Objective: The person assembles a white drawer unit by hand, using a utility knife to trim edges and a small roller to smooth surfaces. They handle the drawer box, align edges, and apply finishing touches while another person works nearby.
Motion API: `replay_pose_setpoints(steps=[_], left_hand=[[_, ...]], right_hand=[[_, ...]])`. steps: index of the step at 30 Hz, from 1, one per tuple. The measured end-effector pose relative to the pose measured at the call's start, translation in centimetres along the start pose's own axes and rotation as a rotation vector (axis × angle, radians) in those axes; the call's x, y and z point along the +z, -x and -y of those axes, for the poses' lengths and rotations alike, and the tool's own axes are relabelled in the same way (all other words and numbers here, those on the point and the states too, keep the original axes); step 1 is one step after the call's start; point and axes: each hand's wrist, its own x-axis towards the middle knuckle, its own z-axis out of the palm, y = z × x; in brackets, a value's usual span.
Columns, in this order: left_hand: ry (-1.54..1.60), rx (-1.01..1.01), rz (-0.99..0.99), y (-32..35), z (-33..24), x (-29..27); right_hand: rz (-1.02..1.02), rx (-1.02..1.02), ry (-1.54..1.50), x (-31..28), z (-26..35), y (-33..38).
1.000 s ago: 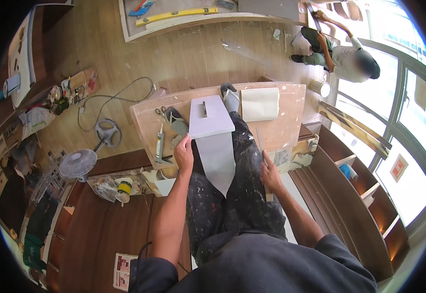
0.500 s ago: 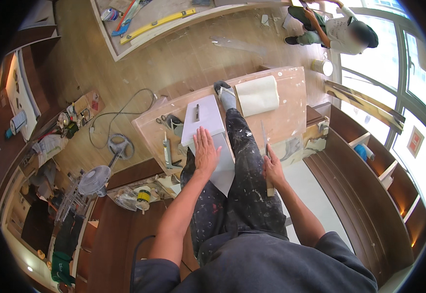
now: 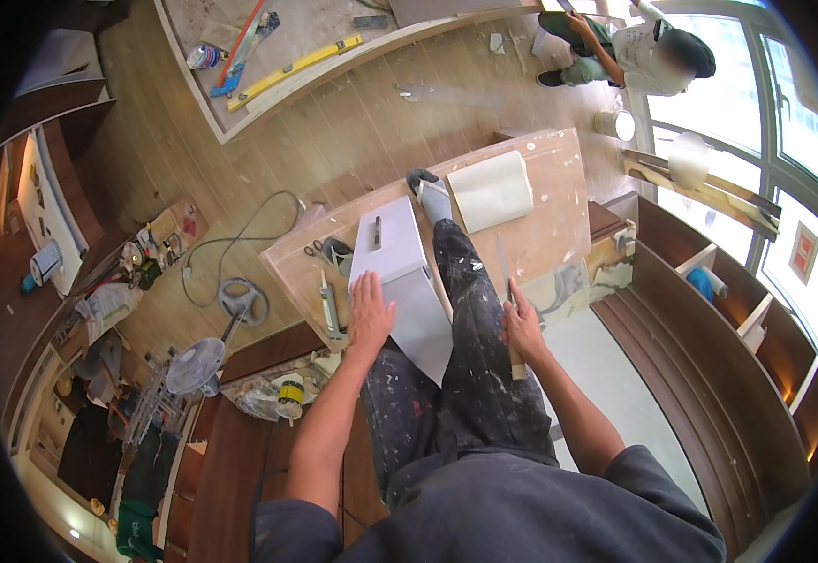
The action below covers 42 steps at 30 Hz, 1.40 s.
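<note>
pressure from the left hand (image 3: 370, 314), laid flat with fingers spread, pins the white panel (image 3: 398, 281) to the desk (image 3: 559, 211) near its front edge, while the right hand (image 3: 522, 324) grips a thin strip (image 3: 503, 272) alongside the knee.

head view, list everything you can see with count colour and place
white panel: 1, white, on the board under the left hand
plywood board: 1, tan, centre
paper roll: 1, cream, far end of board
caulk tube: 1, pale, board's left edge
scissors: 1, dark, board's left corner
level: 1, yellow, upper floor
fan: 1, grey, left floor
other person: 1, top right
left hand: flat on panel
right hand: on a thin strip, grip unclear
</note>
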Motion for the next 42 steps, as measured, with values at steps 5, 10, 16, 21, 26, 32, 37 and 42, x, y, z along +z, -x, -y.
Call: replay_pose_setpoints(steps=[5, 10, 16, 21, 26, 32, 37, 42], left_hand=[[0.22, -0.17, -0.138, 1.9, 4.0, 1.1], [1.13, -0.696, -0.263, 0.8, 6.7, 4.4], [1.612, -0.794, -0.355, 1.9, 7.0, 6.3], [1.654, -0.829, -0.384, 2.0, 6.6, 6.5], [1.759, -0.859, -0.382, 1.9, 6.1, 6.1], [1.319, -0.72, -0.325, 0.6, 5.6, 7.0], [1.042, -0.879, -0.484, -0.5, 5.0, 7.3], [0.349, -0.75, -0.154, -1.9, -1.5, 3.4]], right_hand=[[0.008, -0.053, 0.044, 0.2, 0.1, -0.4], [0.025, -0.075, 0.073, 1.2, -0.2, -0.8], [0.039, -0.129, 0.231, 2.6, 0.8, -0.3], [0.022, -0.13, 0.191, 3.9, 0.9, -1.5], [0.0, -0.068, 0.149, 4.6, 1.2, -2.0], [0.061, -0.127, 0.232, 5.6, 3.0, -0.5], [0.041, -0.134, 0.188, 5.0, 2.3, -0.7], [-0.039, -0.089, 0.019, 3.5, 1.7, -0.6]])
